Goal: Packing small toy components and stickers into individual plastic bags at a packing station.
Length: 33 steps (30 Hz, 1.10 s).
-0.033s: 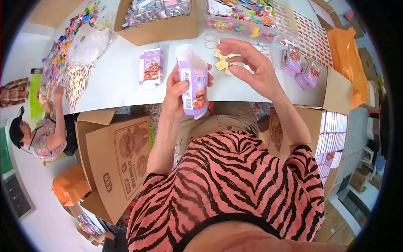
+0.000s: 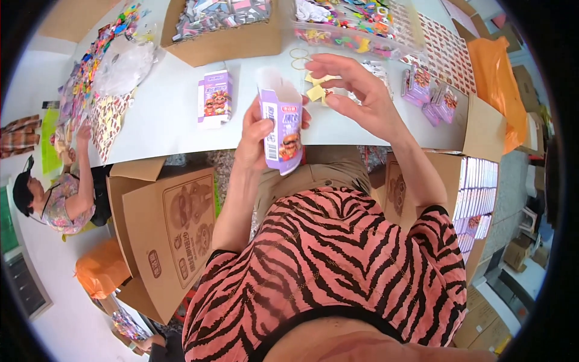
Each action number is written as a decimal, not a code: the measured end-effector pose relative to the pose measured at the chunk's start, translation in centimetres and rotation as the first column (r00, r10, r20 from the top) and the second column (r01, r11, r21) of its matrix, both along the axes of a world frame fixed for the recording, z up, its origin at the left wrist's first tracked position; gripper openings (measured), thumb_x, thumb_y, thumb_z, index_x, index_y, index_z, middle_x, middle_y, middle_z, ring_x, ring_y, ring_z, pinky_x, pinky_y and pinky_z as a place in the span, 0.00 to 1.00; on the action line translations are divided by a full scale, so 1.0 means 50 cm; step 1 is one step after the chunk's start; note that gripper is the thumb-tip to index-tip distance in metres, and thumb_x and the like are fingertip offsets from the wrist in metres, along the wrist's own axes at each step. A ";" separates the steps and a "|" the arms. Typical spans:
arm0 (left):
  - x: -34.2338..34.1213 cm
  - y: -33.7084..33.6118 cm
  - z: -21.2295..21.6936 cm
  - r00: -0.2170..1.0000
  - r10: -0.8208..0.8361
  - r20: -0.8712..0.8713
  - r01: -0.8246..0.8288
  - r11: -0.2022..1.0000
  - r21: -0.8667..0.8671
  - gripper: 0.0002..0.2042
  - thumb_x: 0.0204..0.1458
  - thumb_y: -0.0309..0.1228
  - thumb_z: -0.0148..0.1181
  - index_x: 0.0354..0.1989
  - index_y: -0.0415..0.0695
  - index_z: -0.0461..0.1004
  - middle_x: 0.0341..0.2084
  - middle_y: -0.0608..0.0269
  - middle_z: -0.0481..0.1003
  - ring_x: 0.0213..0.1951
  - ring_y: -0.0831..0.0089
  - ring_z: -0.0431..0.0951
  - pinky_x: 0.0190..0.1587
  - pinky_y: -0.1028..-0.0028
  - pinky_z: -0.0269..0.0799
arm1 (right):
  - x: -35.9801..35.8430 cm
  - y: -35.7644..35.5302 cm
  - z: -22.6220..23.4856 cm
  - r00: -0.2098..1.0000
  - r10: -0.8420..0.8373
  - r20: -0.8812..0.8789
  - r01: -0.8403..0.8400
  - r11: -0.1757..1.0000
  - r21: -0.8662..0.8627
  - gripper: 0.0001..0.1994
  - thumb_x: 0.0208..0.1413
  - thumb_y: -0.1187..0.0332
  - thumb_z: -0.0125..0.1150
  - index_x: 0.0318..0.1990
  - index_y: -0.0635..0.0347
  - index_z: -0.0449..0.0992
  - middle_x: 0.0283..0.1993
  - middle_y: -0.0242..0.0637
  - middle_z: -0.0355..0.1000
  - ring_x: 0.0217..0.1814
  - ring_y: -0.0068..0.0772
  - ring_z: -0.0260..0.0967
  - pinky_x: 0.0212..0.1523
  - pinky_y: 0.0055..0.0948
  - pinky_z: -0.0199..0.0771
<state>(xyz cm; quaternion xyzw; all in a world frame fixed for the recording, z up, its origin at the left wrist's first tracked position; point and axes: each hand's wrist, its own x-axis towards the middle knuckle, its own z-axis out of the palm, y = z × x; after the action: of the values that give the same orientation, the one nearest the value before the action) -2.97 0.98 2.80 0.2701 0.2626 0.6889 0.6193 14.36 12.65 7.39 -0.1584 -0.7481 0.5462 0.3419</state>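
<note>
My left hand (image 2: 256, 136) grips a small purple-and-white carton (image 2: 286, 133) upright, its white top flaps standing open above the table's front edge. To the right, my right hand (image 2: 356, 90) hovers with fingers curved apart and nothing visible between them. Behind and below that hand lie small yellow pieces (image 2: 315, 93), partly covered by it. Another purple carton (image 2: 215, 99) lies on the table left of the one I hold. Two thin rings (image 2: 299, 58) rest on the tabletop just beyond my right fingertips.
A cardboard box (image 2: 223, 45) of grey pieces and a clear tub (image 2: 362, 39) of colourful trinkets stand at the back. Filled purple packs (image 2: 431, 96) sit at right. Open cartons (image 2: 169, 229) flank my legs. Another person (image 2: 66, 193) works at far left.
The held carton has turned slightly and shifted a little to the right with my left hand. My right hand stays nearly where it was.
</note>
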 end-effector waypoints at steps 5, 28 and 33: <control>0.040 -0.004 -0.018 0.963 -0.204 0.173 0.209 0.978 -0.006 0.36 0.40 0.40 0.65 0.55 0.34 0.57 0.44 0.40 0.71 0.39 0.56 0.77 0.39 0.64 0.77 | 0.011 0.016 0.043 0.966 0.159 0.205 -0.157 0.987 -0.025 0.18 0.54 0.74 0.56 0.54 0.60 0.70 0.52 0.32 0.69 0.42 0.18 0.66 0.38 0.21 0.69; 0.102 0.026 -0.002 0.051 0.348 -0.936 -0.489 0.826 0.281 0.51 0.25 0.35 0.77 0.60 0.34 0.51 0.47 0.45 0.66 0.47 0.53 0.71 0.44 0.65 0.70 | -0.005 -0.003 0.028 0.976 -0.097 0.196 0.132 0.977 -0.171 0.14 0.52 0.80 0.53 0.47 0.60 0.71 0.32 0.25 0.67 0.28 0.12 0.63 0.24 0.15 0.63; 0.094 0.021 0.014 0.217 0.294 -0.931 -0.574 0.809 0.122 0.45 0.30 0.35 0.76 0.57 0.35 0.54 0.44 0.47 0.69 0.41 0.57 0.76 0.41 0.65 0.73 | 0.018 -0.028 -0.009 0.983 -0.180 0.021 0.181 0.976 -0.124 0.16 0.52 0.78 0.57 0.50 0.61 0.70 0.40 0.30 0.70 0.37 0.16 0.68 0.36 0.20 0.71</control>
<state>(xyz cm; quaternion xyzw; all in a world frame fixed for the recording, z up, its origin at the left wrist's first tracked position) 1.73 2.02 3.48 0.4408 0.7106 0.5213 0.1699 15.26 11.25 6.96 -0.2495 -0.6965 0.5580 0.3759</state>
